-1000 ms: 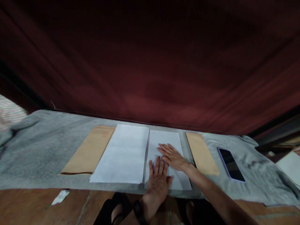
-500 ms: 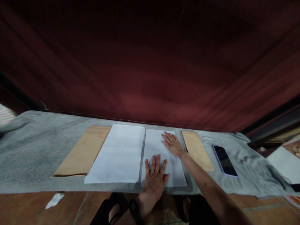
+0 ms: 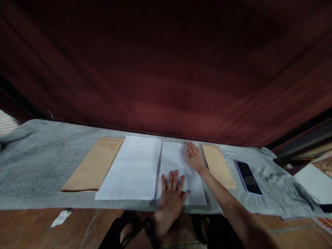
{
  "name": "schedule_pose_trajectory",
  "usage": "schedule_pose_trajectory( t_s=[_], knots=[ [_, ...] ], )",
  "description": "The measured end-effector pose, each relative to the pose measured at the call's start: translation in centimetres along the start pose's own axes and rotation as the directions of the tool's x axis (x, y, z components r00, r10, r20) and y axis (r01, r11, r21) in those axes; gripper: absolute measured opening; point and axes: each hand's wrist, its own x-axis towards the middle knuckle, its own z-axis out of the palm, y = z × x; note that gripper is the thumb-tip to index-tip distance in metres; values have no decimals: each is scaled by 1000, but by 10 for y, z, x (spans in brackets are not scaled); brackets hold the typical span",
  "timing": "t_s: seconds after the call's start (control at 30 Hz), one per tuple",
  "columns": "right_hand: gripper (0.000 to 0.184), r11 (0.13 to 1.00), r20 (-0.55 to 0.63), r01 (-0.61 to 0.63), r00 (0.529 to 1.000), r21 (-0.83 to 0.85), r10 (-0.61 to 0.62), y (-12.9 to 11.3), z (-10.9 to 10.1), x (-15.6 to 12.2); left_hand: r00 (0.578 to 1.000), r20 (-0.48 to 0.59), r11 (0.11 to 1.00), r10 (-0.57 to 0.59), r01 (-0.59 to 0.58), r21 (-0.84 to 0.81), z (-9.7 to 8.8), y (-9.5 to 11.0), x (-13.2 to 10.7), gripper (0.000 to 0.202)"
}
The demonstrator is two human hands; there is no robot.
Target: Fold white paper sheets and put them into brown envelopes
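Observation:
A folded white sheet of paper [image 3: 174,160] lies on a grey cloth [image 3: 46,166]. My left hand [image 3: 171,196] rests flat on the sheet's near end, fingers spread, with a dark band at the wrist. My right hand [image 3: 193,156] lies flat on the sheet's far right corner, fingers stretched out. A wider white sheet [image 3: 133,168] lies just left of it. A brown envelope [image 3: 94,164] sits at the far left and a narrower brown envelope [image 3: 218,165] just right of my right hand.
A dark phone [image 3: 247,177] lies face up on the cloth to the right. A dark red curtain [image 3: 166,69] hangs behind. Wooden floor [image 3: 38,228] with a scrap of paper [image 3: 60,218] runs along the near edge. White sheets [image 3: 312,181] lie at far right.
My right hand has slid away from me along the folded sheet, from its middle to its far right corner. My left hand has stayed pressed on the near end.

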Motion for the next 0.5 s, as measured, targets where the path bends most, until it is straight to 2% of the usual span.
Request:
schedule_pose_trajectory(
  t_s=[0.13,0.2,0.3,0.5],
  knots=[
    [53,994,139,88,986,61,-95,-41,-15,-47,1000,-17,1000,-21,21,-4,-4,4,0,56],
    [53,992,189,103,975,76,-115,-52,-22,-67,1000,-19,1000,-15,15,-5,-3,4,1,56],
    [54,999,219,18,975,47,-28,-48,-29,-84,999,-48,1000,-16,15,-14,3,1,0,56],
    [57,997,148,-79,986,-7,79,-26,-34,-102,994,-73,997,-79,80,11,6,-12,1,59]
  ],
)
